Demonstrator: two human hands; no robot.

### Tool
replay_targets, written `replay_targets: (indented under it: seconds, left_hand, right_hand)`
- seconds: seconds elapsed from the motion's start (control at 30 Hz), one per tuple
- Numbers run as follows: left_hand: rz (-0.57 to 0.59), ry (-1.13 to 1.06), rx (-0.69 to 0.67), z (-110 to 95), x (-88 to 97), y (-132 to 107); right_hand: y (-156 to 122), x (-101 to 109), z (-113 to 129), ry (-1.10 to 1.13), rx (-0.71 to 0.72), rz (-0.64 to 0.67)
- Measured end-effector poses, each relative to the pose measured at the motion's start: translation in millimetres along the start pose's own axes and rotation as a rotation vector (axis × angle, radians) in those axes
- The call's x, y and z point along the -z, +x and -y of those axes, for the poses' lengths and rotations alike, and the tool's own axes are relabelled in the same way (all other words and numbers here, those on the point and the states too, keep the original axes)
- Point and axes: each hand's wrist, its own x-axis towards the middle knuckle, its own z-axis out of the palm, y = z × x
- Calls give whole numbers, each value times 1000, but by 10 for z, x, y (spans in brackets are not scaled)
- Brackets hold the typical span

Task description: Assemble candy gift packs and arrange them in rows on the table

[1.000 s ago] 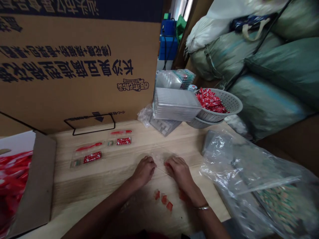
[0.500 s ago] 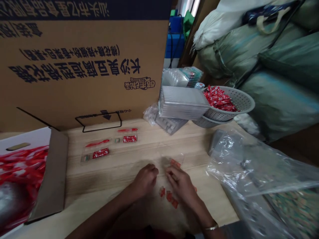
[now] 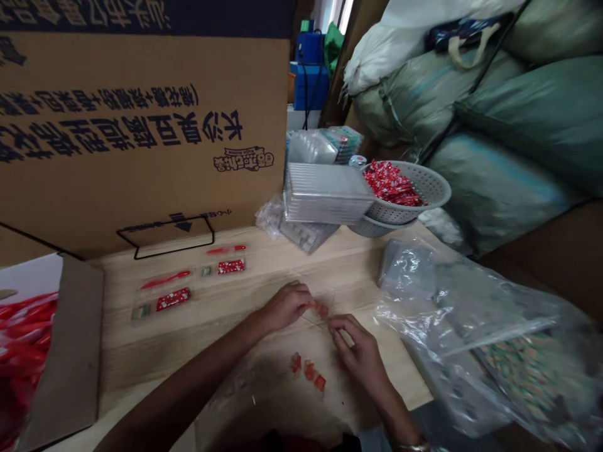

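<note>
My left hand [image 3: 287,306] is closed in a pinch on a clear plastic sleeve [image 3: 315,300] lying on the wooden table [image 3: 226,326], with a small red piece [image 3: 323,309] at its fingertips. My right hand [image 3: 358,351] is curled beside it, fingers pinched at the sleeve's near edge. Three small red packets [image 3: 307,371] lie loose on the table just below both hands. Two filled sleeves [image 3: 162,296] [image 3: 226,266], each with a red stick and a red packet, lie to the left.
A large printed cardboard box [image 3: 141,132] stands behind the table. An open carton of red items [image 3: 28,351] sits at left. Stacked clear trays [image 3: 327,201], a basket of red packets [image 3: 400,191] and crumpled plastic bags [image 3: 471,326] fill the right side. Green sacks [image 3: 494,125] lie behind.
My left hand moved up and right onto the sleeve. My right hand drew back toward me. The camera shifted slightly.
</note>
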Motion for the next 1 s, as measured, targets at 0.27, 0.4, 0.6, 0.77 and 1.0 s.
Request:
replay_targets:
  seconds: [0.27,0.4,0.6,0.77,1.0]
  left_hand:
    - [101,24,-80,247,0,134]
    - [31,-63,-27,323,-41,109]
    - [57,73,-46,302,-88,143]
    - [-18,-75,17,350,-151,94]
    - [-127,-18,-38,436,-240,2]
  right_hand:
    - [-404,384,-202,-129,-177,-91]
    - [-447,389,-242,-97,-249,13]
    - [-401,330,-267,-45,-238,190]
    - [-400,307,-317,-38,-251,191]
    - [-396,293,-352,-16,-258,174]
